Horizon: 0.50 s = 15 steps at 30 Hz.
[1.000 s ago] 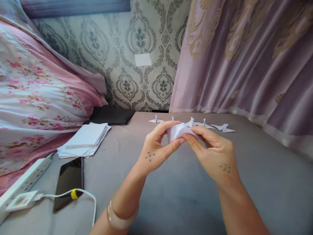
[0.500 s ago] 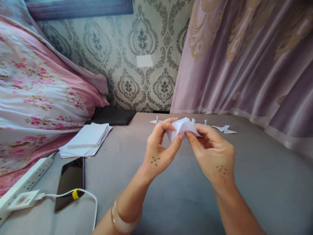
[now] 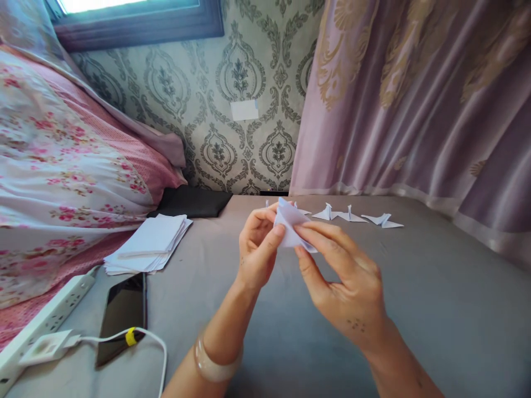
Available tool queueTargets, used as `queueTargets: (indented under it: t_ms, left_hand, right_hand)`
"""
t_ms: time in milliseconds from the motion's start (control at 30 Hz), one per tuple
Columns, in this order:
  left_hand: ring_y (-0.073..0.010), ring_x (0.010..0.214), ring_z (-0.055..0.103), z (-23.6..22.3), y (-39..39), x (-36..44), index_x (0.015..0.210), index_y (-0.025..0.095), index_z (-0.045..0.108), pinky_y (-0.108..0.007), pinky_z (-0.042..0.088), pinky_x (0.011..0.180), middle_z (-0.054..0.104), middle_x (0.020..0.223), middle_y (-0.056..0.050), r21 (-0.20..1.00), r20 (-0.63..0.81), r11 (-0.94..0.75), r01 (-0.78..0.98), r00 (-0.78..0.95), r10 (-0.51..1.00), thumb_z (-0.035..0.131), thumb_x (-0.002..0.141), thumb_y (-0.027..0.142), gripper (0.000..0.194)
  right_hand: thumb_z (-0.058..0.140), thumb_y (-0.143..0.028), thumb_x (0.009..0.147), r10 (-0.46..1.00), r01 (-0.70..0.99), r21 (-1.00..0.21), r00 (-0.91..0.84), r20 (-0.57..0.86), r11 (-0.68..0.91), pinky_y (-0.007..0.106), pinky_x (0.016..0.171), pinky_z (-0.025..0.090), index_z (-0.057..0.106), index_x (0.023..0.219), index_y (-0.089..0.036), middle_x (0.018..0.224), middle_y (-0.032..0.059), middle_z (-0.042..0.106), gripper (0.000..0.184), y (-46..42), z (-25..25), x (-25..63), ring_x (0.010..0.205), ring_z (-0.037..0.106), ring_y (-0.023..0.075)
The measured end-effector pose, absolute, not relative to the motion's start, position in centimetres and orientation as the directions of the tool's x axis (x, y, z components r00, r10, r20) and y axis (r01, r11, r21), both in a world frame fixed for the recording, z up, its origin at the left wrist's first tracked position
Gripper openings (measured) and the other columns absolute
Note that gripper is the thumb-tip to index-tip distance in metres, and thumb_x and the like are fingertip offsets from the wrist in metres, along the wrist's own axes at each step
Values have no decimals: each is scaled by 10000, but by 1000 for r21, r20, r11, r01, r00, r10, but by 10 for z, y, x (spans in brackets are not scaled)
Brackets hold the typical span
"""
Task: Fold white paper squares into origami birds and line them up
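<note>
Left grip point(image 3: 258, 250): we pinched the folded paper point(image 3: 289, 236) | right grip point(image 3: 347, 276): we held its right side | paper birds point(image 3: 326, 214) sat beyond our hands

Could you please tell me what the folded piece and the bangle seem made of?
The folded piece: matte white paper, judging by its thin, creased layers. The bangle: smooth and glossy, perhaps stone, glass or plastic; its pale sheen doesn't settle which.
</note>
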<state>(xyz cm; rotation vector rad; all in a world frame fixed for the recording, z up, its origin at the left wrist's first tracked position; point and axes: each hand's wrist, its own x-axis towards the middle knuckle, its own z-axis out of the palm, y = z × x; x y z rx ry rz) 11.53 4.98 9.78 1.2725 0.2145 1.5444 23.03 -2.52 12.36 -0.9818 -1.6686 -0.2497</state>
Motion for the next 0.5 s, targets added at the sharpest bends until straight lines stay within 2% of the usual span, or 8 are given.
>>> queueTargets:
  t_ms: [100, 267, 400, 500]
  left_hand:
    - [-197, 1028, 650, 96, 53, 113, 939, 200, 582, -342, 508, 899, 660, 1201, -76, 691, 552, -358, -628, 138, 822, 649, 854, 318, 160]
    - [-211, 1125, 624, 95, 51, 114, 979, 210, 587, -343, 492, 961, 652, 1242, -73, 705, 529, -349, -617, 129, 839, 616, 872, 336, 168]
    - [-218, 1154, 611, 97, 47, 115, 977, 215, 547, -364, 487, 971, 641, 1256, -79, 726, 541, -385, -569, 128, 831, 571, 909, 387, 187]
    - [-217, 1171, 597, 99, 44, 116, 964, 229, 493, -387, 489, 956, 627, 1277, -77, 707, 606, -448, -546, 143, 782, 552, 928, 388, 173]
  right_hand:
    - [603, -24, 810, 463, 718, -285, -59, 884, 635, 383, 908, 544, 602, 1228, -249, 1123, 64, 651, 474, -25, 118, 228, 1031, 622, 200]
    - [607, -58, 826, 464, 730, -281, -56, 884, 623, 369, 845, 555, 597, 1243, -238, 1070, 71, 654, 455, -24, 113, 224, 970, 630, 199]
    - [609, -116, 840, 507, 680, -357, -25, 862, 641, 352, 856, 555, 620, 1200, -222, 1103, 77, 673, 376, -26, 115, 219, 985, 650, 204]
    - [596, -145, 855, 543, 658, -486, 137, 829, 576, 298, 743, 572, 637, 1097, -234, 967, 39, 722, 261, -28, 117, 217, 827, 690, 173]
